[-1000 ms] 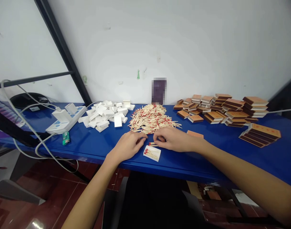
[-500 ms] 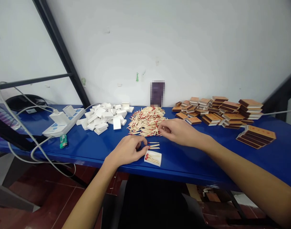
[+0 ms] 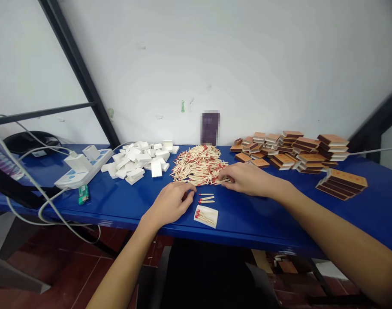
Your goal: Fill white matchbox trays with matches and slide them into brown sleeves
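Observation:
A heap of red-tipped matches point(image 3: 197, 165) lies on the blue table. At its right edge rests my right hand point(image 3: 244, 178), fingers curled together; what they hold, if anything, is too small to tell. My left hand point(image 3: 173, 201) is left of a short row of loose matches point(image 3: 206, 199), with thumb and forefinger apart and nothing seen between them. Nearer the front edge sits a white open tray point(image 3: 212, 212) with several matches in it, touched by neither hand.
White trays point(image 3: 140, 159) are piled at the left of the heap, brown matchboxes point(image 3: 289, 150) at the right. Further left are a power strip point(image 3: 83, 169) with cables and a green packet point(image 3: 83, 195). A dark patterned object point(image 3: 210, 128) stands by the wall.
My left thumb has moved up, away from the tray and the loose matches. My right hand has shifted slightly along the heap's right edge. The view has moved a little.

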